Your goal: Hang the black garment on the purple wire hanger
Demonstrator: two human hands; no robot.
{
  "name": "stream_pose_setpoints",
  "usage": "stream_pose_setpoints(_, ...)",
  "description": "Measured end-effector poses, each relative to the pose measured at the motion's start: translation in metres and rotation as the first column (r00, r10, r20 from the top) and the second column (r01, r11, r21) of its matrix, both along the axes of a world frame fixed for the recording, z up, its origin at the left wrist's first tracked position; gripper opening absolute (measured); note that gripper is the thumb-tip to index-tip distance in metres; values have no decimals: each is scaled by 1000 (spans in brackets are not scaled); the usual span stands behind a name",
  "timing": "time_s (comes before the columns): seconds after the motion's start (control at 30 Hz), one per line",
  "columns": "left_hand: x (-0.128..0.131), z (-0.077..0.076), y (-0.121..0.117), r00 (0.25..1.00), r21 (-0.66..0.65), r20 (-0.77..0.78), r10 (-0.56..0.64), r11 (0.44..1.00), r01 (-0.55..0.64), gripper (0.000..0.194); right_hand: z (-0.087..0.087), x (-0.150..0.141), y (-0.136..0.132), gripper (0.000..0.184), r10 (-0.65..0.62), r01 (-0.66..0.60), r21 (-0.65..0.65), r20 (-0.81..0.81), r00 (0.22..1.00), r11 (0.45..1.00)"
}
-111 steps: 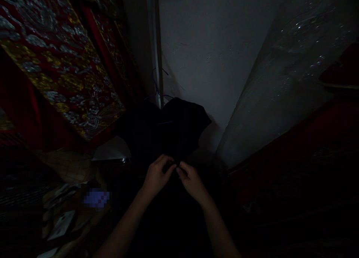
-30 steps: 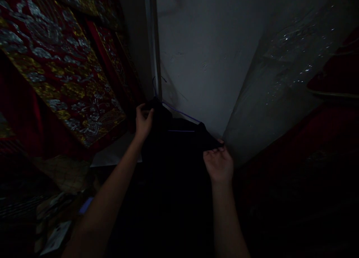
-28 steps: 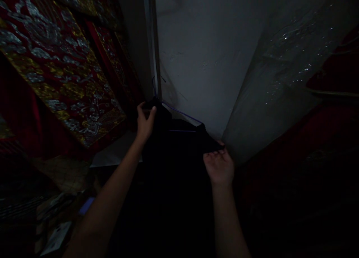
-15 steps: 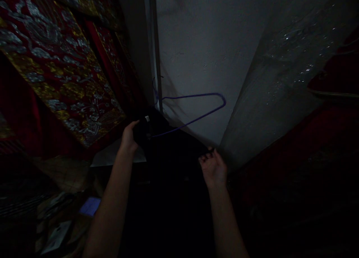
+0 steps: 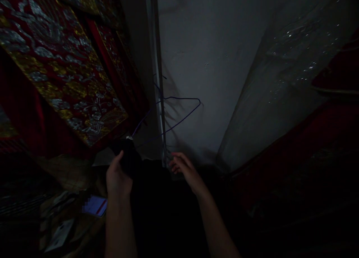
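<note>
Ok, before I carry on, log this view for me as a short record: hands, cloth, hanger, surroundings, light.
Left hand: gripping black cloth, thumb on top
Right hand: fingers loosely curled, nothing visible in its grasp
Cloth detail: pale tag at the upper edge
Hanger: thin, purplish, at the upright pole; too dark to tell whether its left side touches the cloth
Left surroundings: red embroidered fabric, lit screen below
Right surroundings: shiny clear sheeting
Light: very dim
</note>
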State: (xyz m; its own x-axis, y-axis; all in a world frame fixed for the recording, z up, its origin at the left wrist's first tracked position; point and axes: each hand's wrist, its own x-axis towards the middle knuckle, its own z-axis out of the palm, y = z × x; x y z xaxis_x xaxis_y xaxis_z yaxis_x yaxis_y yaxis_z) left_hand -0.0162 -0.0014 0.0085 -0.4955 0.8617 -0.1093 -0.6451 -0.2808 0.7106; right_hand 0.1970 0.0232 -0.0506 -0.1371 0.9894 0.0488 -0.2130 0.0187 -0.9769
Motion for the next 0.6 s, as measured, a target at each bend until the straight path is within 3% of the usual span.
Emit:
stream_pose_setpoints(0.1,11,3,-14,993,-51,-117,-19,999,13,22,14,-9,-12,58,135,-137,88,30,990,987)
stream_pose_setpoints(0.2,25,6,-32,920,-122,-335,-205,977,174,40,30,-16,-25,53,215,-214,189,15,976,958)
stream_pose_setpoints(0.27,33,9,-42,785,-190,-506,-359,933,305,44,38,-18,-31,50,209,-208,250,21,978,946)
stream_pose_setpoints(0.37,42,19,-53,426,-245,-744,-515,803,543,38,44,-14,-36,53,150,-161,276,59,987,948)
stream_pose_setpoints(0.43,46,26,-56,233,-241,-855,-463,753,612,32,45,-10,-39,53,141,-150,265,52,989,952)
stream_pose_setpoints(0.47,47,29,-57,180,-220,-896,-406,758,613,30,45,-8,-40,52,151,-156,254,40,988,954)
stream_pose_setpoints(0.53,48,34,-55,125,-160,-949,-291,781,603,30,48,-7,-42,48,165,-161,215,-5,986,963)
stream_pose_setpoints(0.6,46,34,-48,127,-82,-973,-193,802,592,27,54,-8,-42,46,145,-134,124,-91,985,983)
